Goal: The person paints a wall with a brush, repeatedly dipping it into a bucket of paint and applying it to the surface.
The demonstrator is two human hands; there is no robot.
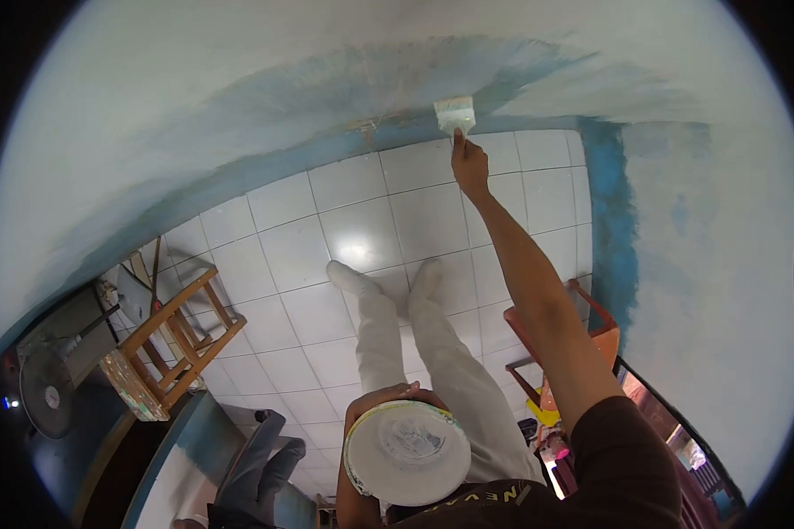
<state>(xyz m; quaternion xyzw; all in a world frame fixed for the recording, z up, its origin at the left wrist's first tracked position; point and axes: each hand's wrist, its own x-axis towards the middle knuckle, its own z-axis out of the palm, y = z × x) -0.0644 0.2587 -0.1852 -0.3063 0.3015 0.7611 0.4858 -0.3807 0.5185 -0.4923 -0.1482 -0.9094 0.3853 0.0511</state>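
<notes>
In the head view, my right hand (470,166) is stretched out ahead, closed around the handle of a wide paintbrush (455,113). The brush's bristles are against or very near the wall (397,75), where white paint partly covers blue. Close to my body, my left hand (388,394) wraps round the far side of a round paint bucket (408,451). White paint shows inside it, and its rim is smeared with paint. Most of the left hand's fingers are hidden by the bucket.
White floor tiles (357,251) lie underfoot. A paint-stained wooden stool (175,344) stands at left, near a round fan (48,392). At right is an orange-red chair (604,339). Another person's legs (258,467) show at lower left.
</notes>
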